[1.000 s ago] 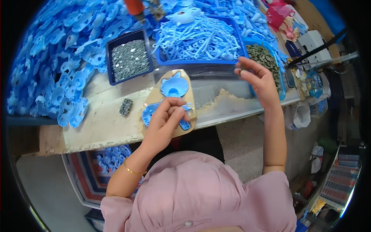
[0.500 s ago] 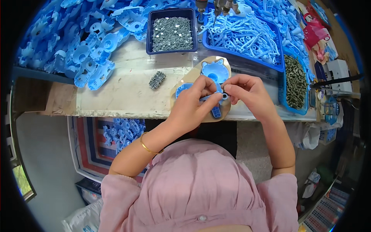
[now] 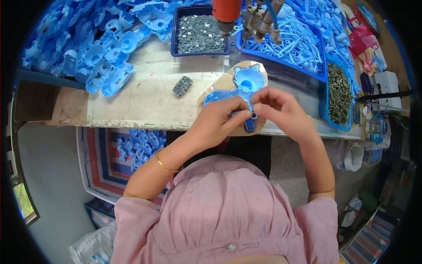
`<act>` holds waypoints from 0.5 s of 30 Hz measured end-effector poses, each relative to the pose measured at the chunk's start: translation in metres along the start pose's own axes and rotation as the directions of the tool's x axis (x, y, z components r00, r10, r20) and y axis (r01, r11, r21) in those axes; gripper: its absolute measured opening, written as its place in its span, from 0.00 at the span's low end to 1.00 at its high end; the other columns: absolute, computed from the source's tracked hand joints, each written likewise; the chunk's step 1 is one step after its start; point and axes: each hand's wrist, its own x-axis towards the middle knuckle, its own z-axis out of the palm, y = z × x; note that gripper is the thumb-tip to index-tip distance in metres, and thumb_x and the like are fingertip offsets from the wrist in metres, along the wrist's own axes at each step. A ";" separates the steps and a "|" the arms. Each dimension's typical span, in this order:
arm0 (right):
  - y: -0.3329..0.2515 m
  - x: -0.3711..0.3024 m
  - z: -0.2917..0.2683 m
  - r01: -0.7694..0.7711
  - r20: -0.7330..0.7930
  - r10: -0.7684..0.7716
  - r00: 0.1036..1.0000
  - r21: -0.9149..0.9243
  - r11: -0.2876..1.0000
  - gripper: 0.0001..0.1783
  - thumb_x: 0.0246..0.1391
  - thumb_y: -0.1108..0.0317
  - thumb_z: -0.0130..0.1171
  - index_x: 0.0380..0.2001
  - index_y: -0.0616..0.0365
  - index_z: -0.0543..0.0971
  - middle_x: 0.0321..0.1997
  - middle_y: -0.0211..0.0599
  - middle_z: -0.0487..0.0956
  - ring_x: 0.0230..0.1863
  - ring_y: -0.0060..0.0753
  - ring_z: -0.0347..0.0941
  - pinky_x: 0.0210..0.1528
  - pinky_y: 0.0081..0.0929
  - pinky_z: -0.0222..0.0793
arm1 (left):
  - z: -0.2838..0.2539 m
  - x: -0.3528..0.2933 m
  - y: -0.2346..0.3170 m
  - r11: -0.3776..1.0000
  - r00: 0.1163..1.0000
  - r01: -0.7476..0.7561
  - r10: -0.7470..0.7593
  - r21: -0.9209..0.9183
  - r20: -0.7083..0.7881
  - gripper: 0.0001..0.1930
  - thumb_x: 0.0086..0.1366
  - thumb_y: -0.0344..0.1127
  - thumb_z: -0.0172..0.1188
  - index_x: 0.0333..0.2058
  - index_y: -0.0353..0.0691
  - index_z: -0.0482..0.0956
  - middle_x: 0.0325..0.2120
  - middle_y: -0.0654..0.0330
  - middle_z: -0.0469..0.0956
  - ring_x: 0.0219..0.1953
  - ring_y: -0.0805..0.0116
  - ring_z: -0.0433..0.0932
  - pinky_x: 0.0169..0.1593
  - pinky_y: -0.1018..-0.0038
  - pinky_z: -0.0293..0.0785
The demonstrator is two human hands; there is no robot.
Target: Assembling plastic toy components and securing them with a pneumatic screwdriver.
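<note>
A blue plastic shell with a round cup (image 3: 246, 81) and a long curved arm lies in a tan holder (image 3: 263, 70) near the table's front edge. My left hand (image 3: 220, 119) pinches a thin blue rod with a ring end (image 3: 254, 115) between thumb and forefinger, over the shell's lower part. From the other side my right hand (image 3: 283, 113) has thumb and fingers closed beside that ring. Whatever its fingertips hold is too small or hidden to tell. Left of the holder lies a small clump of grey metal pieces (image 3: 182, 86).
A dark tray of small metal parts (image 3: 200, 35) stands behind. Blue rods fill a basket (image 3: 290, 44); metal pieces fill another basket (image 3: 337, 94). A red-bodied tool (image 3: 226, 15) and metal nozzle (image 3: 259, 22) hang above. Blue shells (image 3: 101, 57) are heaped left.
Both hands have come down closer to the shell, bringing the ring end lower; more of the cup and curved arm shows. The red tool and nozzle reach further into view.
</note>
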 end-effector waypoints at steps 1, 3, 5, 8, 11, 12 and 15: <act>0.000 -0.001 0.002 -0.001 0.009 0.001 1.000 0.001 1.000 0.11 0.59 0.71 0.64 0.44 0.64 0.80 0.37 0.28 0.81 0.36 0.16 0.75 0.39 0.17 0.71 | 0.000 -0.002 -0.001 0.999 1.000 0.017 -0.017 -0.028 -0.012 0.12 0.70 0.42 0.60 0.39 0.38 0.80 0.34 0.52 0.83 0.33 0.54 0.80 0.40 0.62 0.75; 0.000 -0.003 0.004 0.049 0.024 -0.047 0.999 -0.058 0.997 0.14 0.59 0.72 0.64 0.47 0.62 0.78 0.42 0.28 0.80 0.40 0.16 0.75 0.42 0.17 0.70 | -0.002 -0.002 -0.002 0.991 0.997 -0.060 0.065 0.119 -0.040 0.12 0.68 0.40 0.62 0.41 0.37 0.80 0.35 0.53 0.82 0.37 0.56 0.79 0.43 0.65 0.75; 0.001 0.001 0.002 0.085 -0.032 -0.091 0.995 -0.150 0.985 0.13 0.59 0.72 0.64 0.46 0.62 0.79 0.41 0.27 0.80 0.40 0.15 0.75 0.42 0.17 0.70 | -0.008 -0.004 -0.001 0.955 0.988 -0.123 0.143 0.270 -0.056 0.13 0.67 0.39 0.64 0.43 0.35 0.79 0.37 0.54 0.82 0.40 0.58 0.78 0.47 0.67 0.74; 0.010 0.009 -0.009 0.097 -0.107 -0.118 0.987 -0.186 0.978 0.12 0.58 0.73 0.65 0.45 0.61 0.78 0.38 0.27 0.80 0.40 0.14 0.75 0.41 0.16 0.69 | -0.019 -0.005 0.003 0.820 0.911 -0.250 0.379 0.515 -0.162 0.20 0.59 0.39 0.70 0.46 0.38 0.78 0.42 0.55 0.81 0.46 0.54 0.75 0.51 0.62 0.71; 0.015 0.015 -0.007 0.048 -0.162 -0.073 0.984 -0.149 0.988 0.13 0.57 0.74 0.67 0.44 0.61 0.78 0.37 0.28 0.80 0.38 0.14 0.75 0.41 0.15 0.68 | -0.028 -0.009 -0.008 0.697 0.882 -0.195 0.432 0.690 -0.187 0.26 0.49 0.36 0.74 0.47 0.40 0.78 0.47 0.57 0.78 0.47 0.50 0.74 0.52 0.60 0.71; 0.017 0.018 -0.003 0.046 -0.166 -0.067 0.984 -0.126 0.991 0.13 0.57 0.74 0.67 0.43 0.61 0.78 0.36 0.28 0.81 0.37 0.14 0.75 0.40 0.15 0.68 | -0.027 -0.009 -0.012 0.697 0.883 -0.192 0.431 0.691 -0.189 0.26 0.49 0.36 0.74 0.47 0.40 0.78 0.47 0.57 0.78 0.47 0.50 0.74 0.52 0.60 0.71; 0.024 0.028 0.001 0.025 -0.183 -0.052 0.982 -0.150 0.988 0.12 0.56 0.74 0.68 0.42 0.61 0.77 0.35 0.29 0.81 0.34 0.13 0.74 0.38 0.14 0.68 | -0.027 -0.006 -0.022 0.671 0.879 -0.163 0.432 0.723 -0.202 0.23 0.49 0.34 0.74 0.45 0.40 0.78 0.44 0.57 0.78 0.45 0.51 0.74 0.49 0.61 0.72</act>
